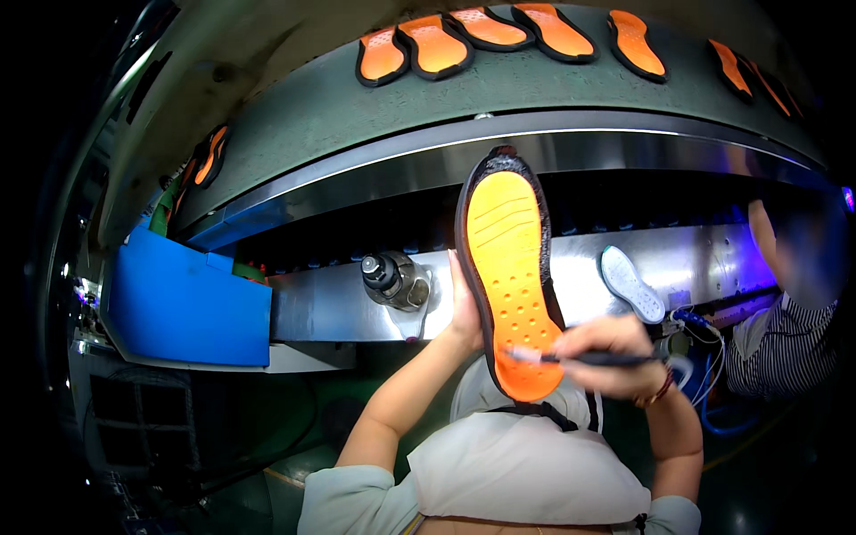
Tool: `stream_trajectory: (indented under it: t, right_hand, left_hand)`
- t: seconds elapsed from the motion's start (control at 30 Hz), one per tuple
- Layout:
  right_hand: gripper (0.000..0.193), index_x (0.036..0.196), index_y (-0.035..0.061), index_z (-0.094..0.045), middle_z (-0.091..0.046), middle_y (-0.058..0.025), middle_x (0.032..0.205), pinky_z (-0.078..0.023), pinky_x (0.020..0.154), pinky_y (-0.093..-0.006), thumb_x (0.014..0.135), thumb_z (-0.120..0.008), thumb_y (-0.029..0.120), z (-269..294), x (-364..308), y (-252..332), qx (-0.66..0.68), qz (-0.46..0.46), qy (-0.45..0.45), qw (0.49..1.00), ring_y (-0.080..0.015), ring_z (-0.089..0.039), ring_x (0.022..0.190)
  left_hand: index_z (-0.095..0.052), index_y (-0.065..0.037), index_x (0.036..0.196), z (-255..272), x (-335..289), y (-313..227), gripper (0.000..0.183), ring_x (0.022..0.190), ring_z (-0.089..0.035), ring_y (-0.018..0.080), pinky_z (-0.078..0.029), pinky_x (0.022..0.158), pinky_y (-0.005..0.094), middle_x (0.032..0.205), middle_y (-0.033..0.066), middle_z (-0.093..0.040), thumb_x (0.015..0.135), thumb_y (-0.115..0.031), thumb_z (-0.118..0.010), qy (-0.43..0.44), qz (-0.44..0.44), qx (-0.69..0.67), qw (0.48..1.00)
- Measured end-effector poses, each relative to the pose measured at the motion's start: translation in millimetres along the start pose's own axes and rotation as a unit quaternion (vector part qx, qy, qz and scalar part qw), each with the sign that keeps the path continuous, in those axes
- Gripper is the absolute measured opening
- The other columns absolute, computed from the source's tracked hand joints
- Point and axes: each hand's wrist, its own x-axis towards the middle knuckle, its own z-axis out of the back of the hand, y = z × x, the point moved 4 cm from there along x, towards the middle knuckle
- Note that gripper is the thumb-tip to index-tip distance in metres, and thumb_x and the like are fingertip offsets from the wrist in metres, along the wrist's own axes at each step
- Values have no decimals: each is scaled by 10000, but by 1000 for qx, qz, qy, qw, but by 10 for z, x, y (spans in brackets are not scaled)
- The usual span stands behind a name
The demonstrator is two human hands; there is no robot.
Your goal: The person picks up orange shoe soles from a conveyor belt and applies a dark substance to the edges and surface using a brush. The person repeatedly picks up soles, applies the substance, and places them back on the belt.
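I hold up an orange shoe sole with a black rim [508, 267], its length running away from me. My left hand [464, 308] grips it from behind along its left edge. My right hand [611, 352] is shut on a dark pen-like tool [588, 358]. The tool's pale tip touches the sole near its lower end. Both forearms rise from the bottom edge over my light apron.
Several more orange soles [499, 36] lie on the grey conveyor belt [357, 107] above. A dark bottle [392, 278] and a white sole [631, 283] rest on the steel shelf [330, 303]. A blue bin [187, 299] stands left. A person in a striped shirt [785, 343] works at right.
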Motion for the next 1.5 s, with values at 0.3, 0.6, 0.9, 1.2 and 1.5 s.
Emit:
stream_trajectory:
  t: [0.3,0.6,0.9,1.2,1.5]
  right_hand:
    - [148,832,-35,-610,-641,-147,845,-490,747,-294,685,-622,-55,72,236,81,71,49,55,995,-188,-627,789]
    - [158,876,3,-626,-645,-111,858,-492,733,-277,720,-650,-3,141,92,34,77,52,19,996,-191,-624,820]
    - [134,857,-12,-618,-641,-98,876,-466,721,-238,735,-649,33,199,66,-114,195,-23,67,978,-129,-602,787]
    - [134,873,-7,-608,-632,-99,901,-450,776,-261,742,-633,11,224,-78,-86,211,15,24,977,-153,-592,861]
    - [147,869,0,-611,-627,-105,887,-441,780,-284,734,-651,44,183,-163,-233,202,41,47,977,-173,-588,858]
  left_hand:
    - [-309,-94,1288,-223,69,6,813,1036,-504,282,-429,873,391,1169,135,-479,781,-704,-134,-5,-63,5,998]
    - [-376,-36,1237,-288,204,-203,938,971,-544,338,-437,843,427,1074,231,-533,713,-775,-132,-14,-144,10,989]
    - [-312,-100,1307,-519,365,-221,881,904,-565,345,-453,801,439,1082,223,-534,729,-758,-210,124,-198,12,972]
    - [-369,-89,1260,-609,495,-196,774,881,-595,283,-484,783,378,1043,157,-570,787,-684,-225,170,-196,92,962]
    - [-397,-88,1246,-706,473,-241,748,854,-618,272,-510,753,356,1044,161,-583,802,-665,-226,209,-219,104,948]
